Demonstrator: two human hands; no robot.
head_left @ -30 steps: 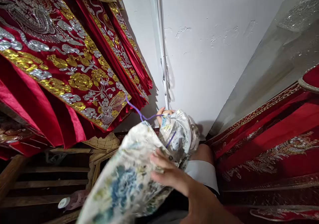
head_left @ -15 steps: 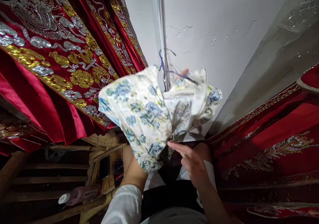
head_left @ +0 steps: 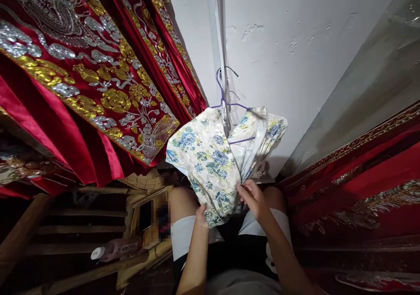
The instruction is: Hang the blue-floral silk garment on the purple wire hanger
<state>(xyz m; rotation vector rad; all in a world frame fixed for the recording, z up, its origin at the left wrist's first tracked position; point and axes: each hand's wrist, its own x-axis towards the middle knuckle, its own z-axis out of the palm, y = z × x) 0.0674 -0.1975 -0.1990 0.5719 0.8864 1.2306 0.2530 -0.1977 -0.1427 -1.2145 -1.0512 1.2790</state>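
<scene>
A short cream blouse [head_left: 213, 163] with blue and green flowers hangs on a thin purple wire hanger [head_left: 238, 105], its front partly open. The hanger's lower bar shows through the neck opening. At the lower left hem, my left hand [head_left: 202, 217] is closed on the cloth, thumb in front and the other fingers hidden behind it. My right hand [head_left: 254, 198] pinches the front edge of the blouse low on the right side.
A pale upright strip [head_left: 216, 28] runs down the white wall [head_left: 295, 67] behind the hanger. Red embroidered cloth [head_left: 114, 98] hangs at left, more red cloth [head_left: 370, 172] at right. A bottle [head_left: 114, 249] lies on a wooden slatted rack [head_left: 82, 230] at lower left.
My left hand has come down from behind the blouse near the hanger to the lower left hem. My right hand's stretched fingers have closed on the front edge. The blouse hangs straighter.
</scene>
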